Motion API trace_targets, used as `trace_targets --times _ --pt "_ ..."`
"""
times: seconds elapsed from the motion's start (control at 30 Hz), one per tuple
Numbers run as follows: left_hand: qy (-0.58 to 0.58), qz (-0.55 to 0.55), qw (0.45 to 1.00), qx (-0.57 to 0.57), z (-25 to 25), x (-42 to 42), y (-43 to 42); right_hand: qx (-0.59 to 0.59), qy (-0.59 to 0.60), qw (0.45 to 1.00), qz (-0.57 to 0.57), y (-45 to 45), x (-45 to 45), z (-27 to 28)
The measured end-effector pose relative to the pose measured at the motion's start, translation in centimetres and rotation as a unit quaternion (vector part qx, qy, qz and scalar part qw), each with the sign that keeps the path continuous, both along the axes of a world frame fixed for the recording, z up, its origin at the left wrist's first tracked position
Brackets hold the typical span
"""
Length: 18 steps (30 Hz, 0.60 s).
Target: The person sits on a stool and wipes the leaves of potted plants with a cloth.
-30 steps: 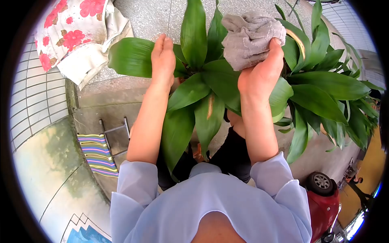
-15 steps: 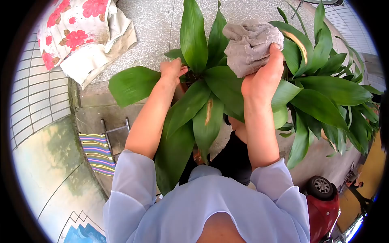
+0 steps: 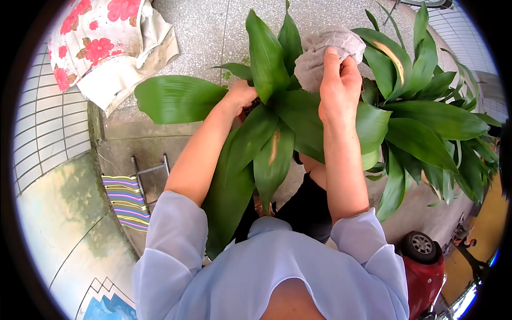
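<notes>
A potted plant's broad green leaves (image 3: 301, 120) fan out in front of me. My left hand (image 3: 241, 97) reaches in at the base of these leaves, its fingers curled and partly hidden by foliage. What they grip among the stalks does not show. Above the leaves, to the right, a crumpled grey cloth (image 3: 314, 61) is pinched in my right hand (image 3: 340, 88), with the thumb on top. One drooping leaf (image 3: 274, 154) has a brown dry streak.
More leafy plants (image 3: 437, 122) crowd the right side. At upper left, a floral cloth (image 3: 98, 48) drapes over something on the speckled stone surface (image 3: 200, 37). A folding stool with a striped seat (image 3: 125, 200) stands at left, and a red vehicle (image 3: 424, 282) at lower right.
My left hand has moved right and slightly down, deeper among the stalks. The left leaf has lifted and the upright leaf shifted. My right hand has turned and moved slightly left with the cloth.
</notes>
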<state>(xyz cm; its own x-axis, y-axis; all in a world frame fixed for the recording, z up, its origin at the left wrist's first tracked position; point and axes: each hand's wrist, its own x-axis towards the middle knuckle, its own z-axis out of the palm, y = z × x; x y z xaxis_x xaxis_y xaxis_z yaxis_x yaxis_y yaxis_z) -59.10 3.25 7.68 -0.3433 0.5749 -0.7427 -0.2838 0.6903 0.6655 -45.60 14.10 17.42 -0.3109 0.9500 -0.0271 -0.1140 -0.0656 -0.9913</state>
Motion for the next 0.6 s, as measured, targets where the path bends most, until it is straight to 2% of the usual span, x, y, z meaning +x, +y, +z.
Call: trace_targets --times 0.07,0.1,0.2,0.33,0.4,0.43,0.47,0.53,0.57,0.6 --pt "-0.037 -0.095 0.994 0.034 0.3 -0.1 -0.5 0.009 -0.008 1.000 -0.007 0.5 -0.1 -0.4" --pt "-0.018 -0.117 0.987 0.109 0.2 0.3 -0.9 0.009 -0.028 1.000 -0.002 0.7 0.0 -0.4" --pt "-0.026 -0.152 0.986 0.065 1.0 0.6 -2.1 0.018 -0.091 0.995 0.031 0.7 0.0 -0.9" --pt "-0.081 -0.100 0.986 0.103 0.7 -0.1 -2.6 0.105 -0.177 0.968 0.145 -2.1 -0.9 -2.6" --pt "-0.189 0.039 0.979 0.071 -2.9 -1.5 -3.1 0.153 -0.269 0.916 0.255 -3.9 -1.0 -4.4" --pt "-0.155 0.158 0.970 0.101 -0.7 -0.3 -3.5 0.156 -0.287 0.897 0.297 -5.0 -1.1 -5.1" --pt "-0.144 0.142 0.970 0.135 -1.6 -0.6 -3.5 0.151 -0.355 0.849 0.361 -5.5 -1.3 -6.1" --pt "-0.123 0.110 0.966 0.200 -4.1 -1.2 -3.3 0.152 -0.379 0.846 0.342 -7.2 -1.4 -7.2" --pt "-0.135 0.097 0.975 0.145 -4.9 -1.7 -3.5 0.168 -0.343 0.869 0.314 -7.5 -1.5 -8.3" --pt "-0.164 0.123 0.966 0.156 -5.2 -1.9 -3.5 0.096 -0.320 0.892 0.304 -7.4 -1.7 -9.2"
